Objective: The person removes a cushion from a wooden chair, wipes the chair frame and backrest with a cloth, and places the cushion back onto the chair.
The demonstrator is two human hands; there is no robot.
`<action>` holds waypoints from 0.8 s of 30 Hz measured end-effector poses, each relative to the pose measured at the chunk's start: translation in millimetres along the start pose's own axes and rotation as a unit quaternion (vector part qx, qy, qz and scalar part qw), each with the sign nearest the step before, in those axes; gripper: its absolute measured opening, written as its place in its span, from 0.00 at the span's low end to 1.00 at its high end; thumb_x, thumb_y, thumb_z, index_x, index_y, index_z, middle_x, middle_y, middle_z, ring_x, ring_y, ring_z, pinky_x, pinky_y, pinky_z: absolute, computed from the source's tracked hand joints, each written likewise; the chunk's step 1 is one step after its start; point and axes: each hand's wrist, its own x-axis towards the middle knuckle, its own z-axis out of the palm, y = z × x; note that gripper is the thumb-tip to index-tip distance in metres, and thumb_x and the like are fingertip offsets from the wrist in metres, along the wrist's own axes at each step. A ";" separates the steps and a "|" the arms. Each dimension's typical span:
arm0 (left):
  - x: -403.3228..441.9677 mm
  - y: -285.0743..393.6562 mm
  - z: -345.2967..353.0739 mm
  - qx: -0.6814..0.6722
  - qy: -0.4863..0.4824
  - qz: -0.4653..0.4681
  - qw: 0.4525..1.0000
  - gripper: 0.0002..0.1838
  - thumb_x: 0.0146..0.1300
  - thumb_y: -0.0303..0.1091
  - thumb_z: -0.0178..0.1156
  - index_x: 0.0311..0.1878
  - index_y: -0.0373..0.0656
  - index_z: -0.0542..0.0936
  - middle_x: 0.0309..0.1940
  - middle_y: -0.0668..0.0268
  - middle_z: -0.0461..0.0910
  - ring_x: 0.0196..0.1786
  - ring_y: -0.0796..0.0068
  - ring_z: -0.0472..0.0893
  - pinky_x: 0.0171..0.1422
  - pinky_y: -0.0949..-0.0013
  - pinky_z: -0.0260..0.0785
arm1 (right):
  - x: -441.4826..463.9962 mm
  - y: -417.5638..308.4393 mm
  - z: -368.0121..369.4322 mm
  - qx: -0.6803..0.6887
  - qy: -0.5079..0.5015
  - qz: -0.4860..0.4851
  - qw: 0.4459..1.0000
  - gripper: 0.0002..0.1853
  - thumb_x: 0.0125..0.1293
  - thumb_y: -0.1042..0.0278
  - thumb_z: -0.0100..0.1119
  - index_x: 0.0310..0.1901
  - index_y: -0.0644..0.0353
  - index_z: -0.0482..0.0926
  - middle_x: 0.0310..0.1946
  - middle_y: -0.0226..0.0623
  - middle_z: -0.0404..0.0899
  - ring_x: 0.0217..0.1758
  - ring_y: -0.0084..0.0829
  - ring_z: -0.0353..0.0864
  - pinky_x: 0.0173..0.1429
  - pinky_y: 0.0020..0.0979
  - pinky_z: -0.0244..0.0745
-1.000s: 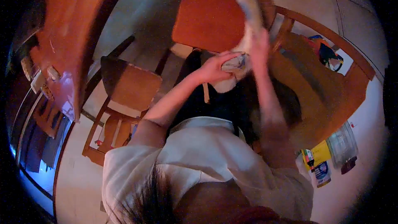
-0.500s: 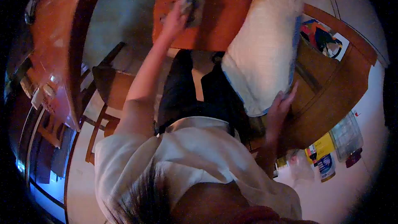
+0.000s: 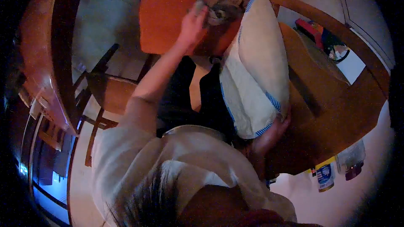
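Note:
My left hand point(image 3: 194, 25) is over the orange seat point(image 3: 168, 17), its fingers closed on a crumpled grey cloth point(image 3: 223, 13) that trails to the right across the seat. My right hand point(image 3: 277, 129) grips the lower end of a white pillow-like cloth piece point(image 3: 263, 54) with blue stitched edging. This piece bulges on its right side, and its upper end reaches the seat's right edge. Part of my right hand is hidden behind it. My dark trousers show between the two arms.
A curved brown wooden surface point(image 3: 320, 113) lies to the right, with a colourful item point(image 3: 313, 31) near its far edge. Below it stand a blue-labelled container point(image 3: 325, 176) and a clear box point(image 3: 351, 155). A wooden chair point(image 3: 111, 92) and a table point(image 3: 40, 59) are on the left.
The white piece has swung left and turned, showing a folded, bulging side; my right hand has moved down and left with it. My left hand has shifted slightly right, and the grey cloth has spread rightward.

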 end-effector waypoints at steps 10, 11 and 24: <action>-21.9 109.2 -34.3 -0.017 -0.092 0.162 0.982 0.33 0.56 0.43 0.57 0.64 0.48 0.59 0.60 0.57 0.64 0.59 0.56 0.68 0.56 0.62 0.66 | -0.5 -5.1 -1.3 0.020 0.016 0.065 0.998 0.26 0.63 0.64 0.44 0.63 0.58 0.57 0.61 0.46 0.59 0.62 0.42 0.61 0.64 0.40 0.55; -18.2 90.6 -10.8 -0.022 -0.115 0.203 0.972 0.32 0.55 0.45 0.57 0.63 0.47 0.61 0.63 0.57 0.60 0.60 0.55 0.67 0.57 0.60 0.65 | -2.6 -10.4 0.8 0.026 0.020 0.087 0.996 0.26 0.63 0.64 0.44 0.63 0.58 0.57 0.61 0.46 0.59 0.62 0.42 0.61 0.64 0.39 0.55; 49.3 -21.2 94.6 0.356 -0.106 0.367 0.853 0.31 0.59 0.55 0.45 0.64 0.55 0.61 0.68 0.60 0.52 0.72 0.61 0.45 0.71 0.46 0.31 | -0.1 4.4 -11.5 -0.153 -0.005 -0.029 0.988 0.27 0.60 0.61 0.42 0.62 0.60 0.60 0.59 0.46 0.61 0.61 0.41 0.62 0.64 0.38 0.54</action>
